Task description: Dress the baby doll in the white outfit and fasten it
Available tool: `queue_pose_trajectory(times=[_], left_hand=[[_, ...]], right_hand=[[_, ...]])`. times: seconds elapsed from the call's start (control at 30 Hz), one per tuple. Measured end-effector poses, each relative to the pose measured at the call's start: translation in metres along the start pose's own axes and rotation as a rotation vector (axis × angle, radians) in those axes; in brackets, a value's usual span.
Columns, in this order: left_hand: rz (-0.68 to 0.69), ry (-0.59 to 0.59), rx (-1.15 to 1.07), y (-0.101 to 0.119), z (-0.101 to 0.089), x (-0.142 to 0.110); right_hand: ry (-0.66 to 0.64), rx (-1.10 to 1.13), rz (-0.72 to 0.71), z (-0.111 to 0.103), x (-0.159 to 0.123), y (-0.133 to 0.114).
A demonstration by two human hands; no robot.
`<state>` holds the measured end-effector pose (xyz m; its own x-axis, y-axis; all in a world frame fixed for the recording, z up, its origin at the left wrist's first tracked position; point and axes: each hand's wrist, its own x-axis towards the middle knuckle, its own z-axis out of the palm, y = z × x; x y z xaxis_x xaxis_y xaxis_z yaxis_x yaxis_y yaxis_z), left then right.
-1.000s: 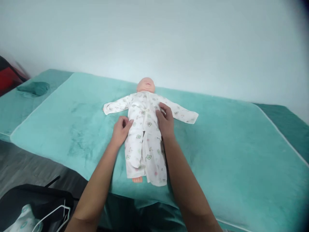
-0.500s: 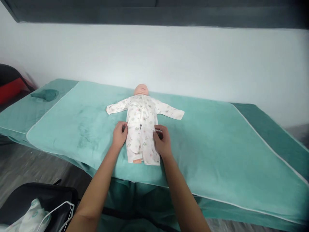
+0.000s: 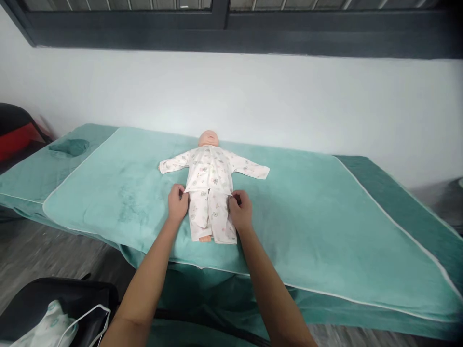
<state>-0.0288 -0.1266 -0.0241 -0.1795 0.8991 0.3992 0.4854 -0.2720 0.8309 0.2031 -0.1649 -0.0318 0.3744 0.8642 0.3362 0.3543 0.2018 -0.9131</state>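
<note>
The left hand [image 3: 178, 205] is closed, thumb and fingers appearing to pinch one lower corner of a printed white shirt [image 3: 210, 168]; the right hand [image 3: 241, 212] is curled at the opposite corner and seems to grip it likewise, though its fingertips are partly hidden. What has just changed is the hem: half a second ago both hands lay lower, beside the hips, and the edge was loose, whereas now it runs nearly straight from hand to hand, its corners drawn outward. For the work, I judge this means the shirt is being smoothed down over the waist of the matching trousers [image 3: 220, 212], which lie between and just below the hands. The doll [image 3: 209, 138] wearing both lies on its back, its head beyond the hands and the toes of one foot [image 3: 205, 238] showing nearer than them. The sleeves spread out beyond each hand. Under everything is a green-covered bed [image 3: 325, 231], with a hole [image 3: 70, 147] far out to the left hand's left. Nearer and left of that hand, a black chair [image 3: 72, 289] bears a patterned cloth [image 3: 54, 325]. No brand or label is readable; the clothes show only small printed motifs, too tiny to make out.
</note>
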Motion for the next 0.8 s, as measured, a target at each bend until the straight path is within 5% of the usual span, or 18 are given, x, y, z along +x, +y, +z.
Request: queue_pose_trajectory(times=[0.2,0.5,0.8], left_hand=[[0.008,0.01,-0.009,0.001,0.0028,0.0],[0.249,0.007,0.085,0.0038,0.0019,-0.003],[0.287,0.011,0.092,0.0021,0.0042,-0.0085]], right_hand=[[0.081,0.044,0.044,-0.0014,0.0011,-0.0022],[0.039,0.084,0.051,-0.0003,0.0021,-0.0027],[-0.069,0.045,0.009,-0.0031,0.0014,-0.0037]])
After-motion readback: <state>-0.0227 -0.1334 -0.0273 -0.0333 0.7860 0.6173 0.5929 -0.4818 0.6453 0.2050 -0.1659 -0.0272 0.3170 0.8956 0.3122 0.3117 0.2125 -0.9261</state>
